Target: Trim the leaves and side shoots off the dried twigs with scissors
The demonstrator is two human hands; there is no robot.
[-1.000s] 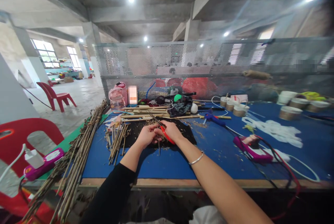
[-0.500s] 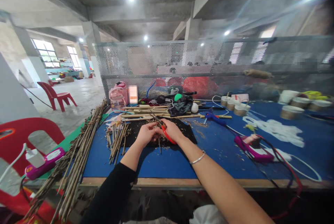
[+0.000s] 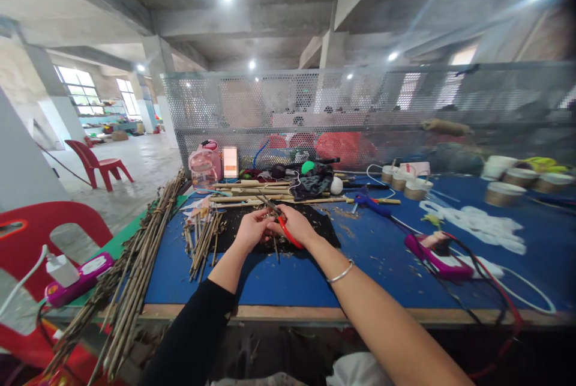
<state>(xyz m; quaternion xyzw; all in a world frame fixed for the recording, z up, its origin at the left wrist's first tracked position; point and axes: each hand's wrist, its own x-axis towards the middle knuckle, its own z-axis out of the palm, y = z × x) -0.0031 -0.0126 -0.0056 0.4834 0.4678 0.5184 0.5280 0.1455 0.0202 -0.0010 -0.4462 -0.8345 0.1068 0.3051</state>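
A: How are the two hands now, please?

B: They are together over the black mat point(image 3: 321, 231). The right hand point(image 3: 297, 224) is closed around the red-handled scissors point(image 3: 291, 236), and the left hand point(image 3: 252, 231) pinches a thin twig point(image 3: 276, 252). The lower end of this twig comes out below the fingers, toward the near edge of the mat.

A: Do the blades touch the twig?

B: This I cannot tell, because the fingers hide the place.

A: And what is lying around the mat?

B: Just at its left, there is a loose heap of short sticks point(image 3: 206, 249). More to the left of the mat lies a bundle of long stems point(image 3: 143, 266); its near end reaches out past the surface point(image 3: 292, 287).

A: Which things stand in the way?

B: Behind the mat, pale rods point(image 3: 245, 199) lie crosswise, and farther behind it a perforated screen point(image 3: 252, 101) closes that side. To the right of the mat there is a blue glue gun point(image 3: 373, 206), whose cable runs toward a purple power strip point(image 3: 438, 260), farther right. Beyond these, to the right and behind the mat, stand some small tubs point(image 3: 416, 189).
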